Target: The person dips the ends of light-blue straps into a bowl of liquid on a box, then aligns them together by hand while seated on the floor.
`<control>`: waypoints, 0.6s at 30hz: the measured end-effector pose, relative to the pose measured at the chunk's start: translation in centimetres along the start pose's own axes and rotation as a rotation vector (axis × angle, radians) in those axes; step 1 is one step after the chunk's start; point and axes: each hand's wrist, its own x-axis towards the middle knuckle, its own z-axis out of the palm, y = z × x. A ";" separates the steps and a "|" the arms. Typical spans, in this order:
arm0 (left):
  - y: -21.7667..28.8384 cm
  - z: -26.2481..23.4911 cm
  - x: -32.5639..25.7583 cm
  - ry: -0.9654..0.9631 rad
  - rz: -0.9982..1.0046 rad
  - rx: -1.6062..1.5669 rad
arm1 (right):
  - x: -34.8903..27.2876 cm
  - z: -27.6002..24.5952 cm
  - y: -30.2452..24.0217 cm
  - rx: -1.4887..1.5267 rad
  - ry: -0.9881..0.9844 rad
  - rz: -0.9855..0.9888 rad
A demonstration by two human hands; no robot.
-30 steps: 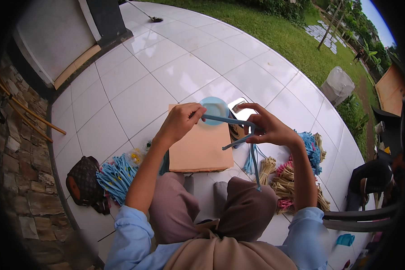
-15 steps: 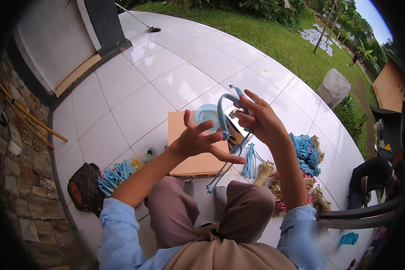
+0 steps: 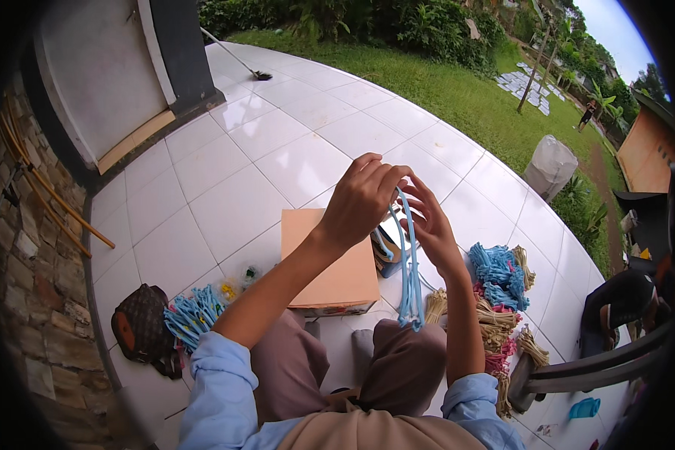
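Note:
A few light blue cords (image 3: 411, 277) hang in long loops from my fingers, their lower ends near my right knee. My left hand (image 3: 364, 199) is closed round their upper end, its back toward me. My right hand (image 3: 431, 225) meets it from the right, fingers curled in at the top of the cords; its fingertips are partly hidden. Below my left forearm is a tan cardboard box (image 3: 326, 262). A dark printed container (image 3: 386, 255) stands beside the box, partly covered by the cords and my right hand.
Blue cord bundles (image 3: 496, 274) and beige bundles (image 3: 495, 326) with pink bits lie on the right. More blue cords (image 3: 195, 315) lie left, beside a brown bag (image 3: 139, 322). A dark chair arm (image 3: 592, 367) and another person (image 3: 622, 300) are at the right.
My spread left hand has closed and moved up and right to the cords. The blue loop, earlier held up in my right hand, now hangs straight down. The pale blue round item no longer shows.

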 end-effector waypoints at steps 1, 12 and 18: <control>0.4 0.0 0.6 0.108 0.025 0.035 | -0.9 0.5 -0.9 -0.021 -0.016 -0.082; 7.0 -0.3 -6.1 -0.289 -0.562 -0.266 | -1.5 2.9 -1.9 0.660 0.364 -0.094; 7.0 0.1 -7.5 -0.251 -0.691 -0.804 | 0.0 2.0 -1.4 0.606 0.180 -0.148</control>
